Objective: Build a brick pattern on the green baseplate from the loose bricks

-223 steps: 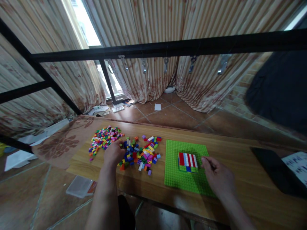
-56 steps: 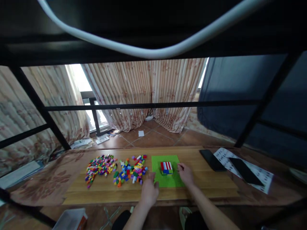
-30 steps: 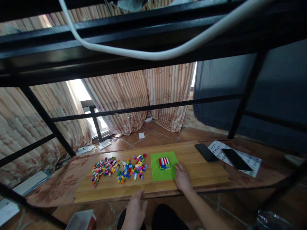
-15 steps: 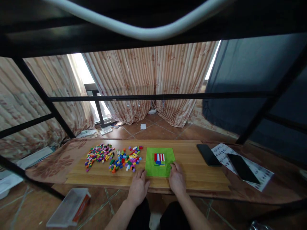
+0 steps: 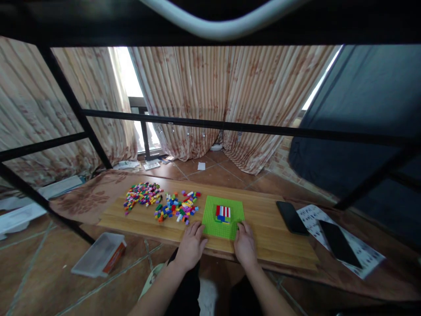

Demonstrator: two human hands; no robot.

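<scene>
A square green building-brick baseplate (image 5: 212,230) lies on the wooden board in front of me. Near its middle sits a small block of joined bricks (image 5: 223,213), with red and white stripes, blue at the front left, and some green and yellow along the front. My left hand (image 5: 192,246) rests palm down at the baseplate's lower left corner, its fingers stretched forward and holding nothing visible. At the opposite side my right hand (image 5: 245,243) has its fingers bent and closed on the baseplate's right edge; the fingertips are small and partly hidden.
Left of the baseplate lie a loose pile of mixed bricks (image 5: 177,207) and a pile of smaller ones (image 5: 142,194). A black phone (image 5: 292,217) and another dark phone (image 5: 340,244) on a printed sheet (image 5: 370,261) are at right. A clear plastic box (image 5: 95,254) stands on the floor.
The view has tilted and shifted, so the board appears turned slightly. My left hand's fingertips are a little nearer the baseplate's left edge. My right hand stays at the right edge.
</scene>
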